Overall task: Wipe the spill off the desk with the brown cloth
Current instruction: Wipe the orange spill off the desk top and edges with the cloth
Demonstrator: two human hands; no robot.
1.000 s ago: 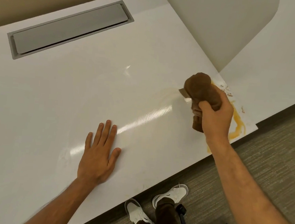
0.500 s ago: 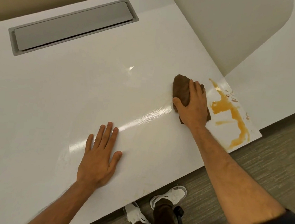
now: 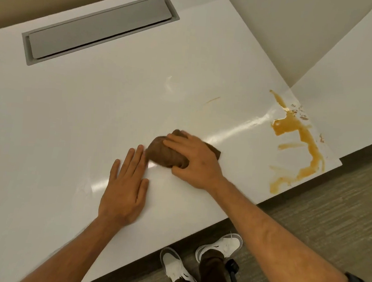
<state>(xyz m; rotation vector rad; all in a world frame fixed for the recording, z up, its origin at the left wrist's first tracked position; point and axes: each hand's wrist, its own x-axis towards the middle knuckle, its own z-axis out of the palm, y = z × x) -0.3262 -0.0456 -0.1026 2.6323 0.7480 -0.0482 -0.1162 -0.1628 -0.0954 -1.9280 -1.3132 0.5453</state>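
The brown cloth (image 3: 167, 153) is bunched on the white desk (image 3: 70, 112) near its middle. My right hand (image 3: 193, 160) presses down on top of the cloth and grips it. My left hand (image 3: 126, 186) lies flat on the desk, fingers apart, its fingertips just left of the cloth. An orange-yellow spill (image 3: 300, 137) streaks the desk's right corner, well to the right of the cloth. A thin wet smear (image 3: 237, 129) runs from the spill toward the cloth.
A grey cable hatch (image 3: 100, 27) is set into the desk at the back left. The desk's front edge runs diagonally above grey carpet (image 3: 331, 221). My white shoes (image 3: 218, 247) and a dark chair base (image 3: 233, 273) show below it.
My right hand has dragged the cloth leftward from the spill at the right corner to the desk's middle, close to my left hand. The left hand has stayed flat.
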